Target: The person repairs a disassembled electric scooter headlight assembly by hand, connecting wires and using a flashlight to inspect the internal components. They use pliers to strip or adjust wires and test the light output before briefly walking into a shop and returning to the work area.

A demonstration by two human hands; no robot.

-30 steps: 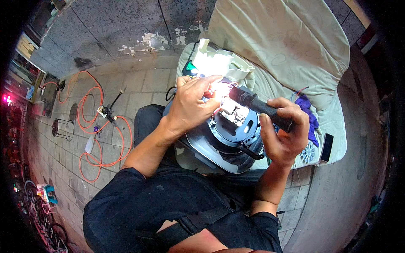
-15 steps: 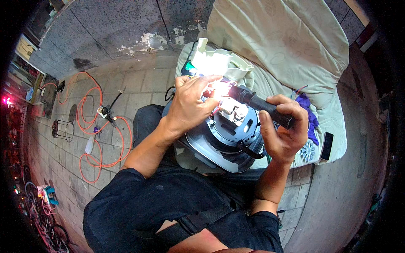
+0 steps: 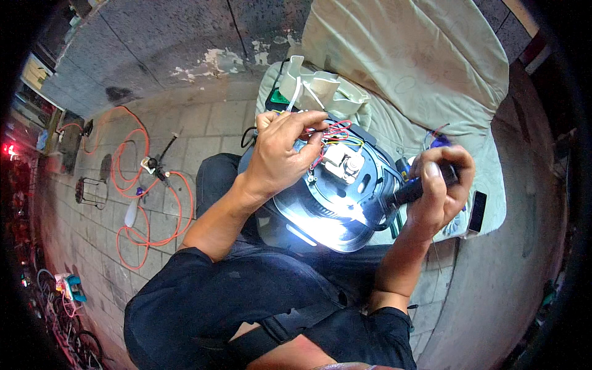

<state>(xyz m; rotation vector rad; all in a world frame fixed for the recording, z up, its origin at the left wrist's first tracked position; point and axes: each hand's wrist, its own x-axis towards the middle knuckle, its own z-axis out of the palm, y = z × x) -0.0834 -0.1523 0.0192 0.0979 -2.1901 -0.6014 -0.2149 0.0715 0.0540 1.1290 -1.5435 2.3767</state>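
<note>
In the head view, our left fingers (image 3: 301, 121) pinch red wires (image 3: 338, 129), the opened round appliance (image 3: 335, 186) at five o'clock from them; our right fingers (image 3: 434, 179) wrap a black flashlight (image 3: 407, 193). Pale cloth (image 3: 413, 68) spreads at two o'clock, paved floor (image 3: 213, 126) at nine.

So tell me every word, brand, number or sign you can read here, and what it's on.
None can be read.
Phone: dark screen, no legible text.
Flashlight in the right hand: no legible marking.
Round machine: any label is too small or blurred.
</note>
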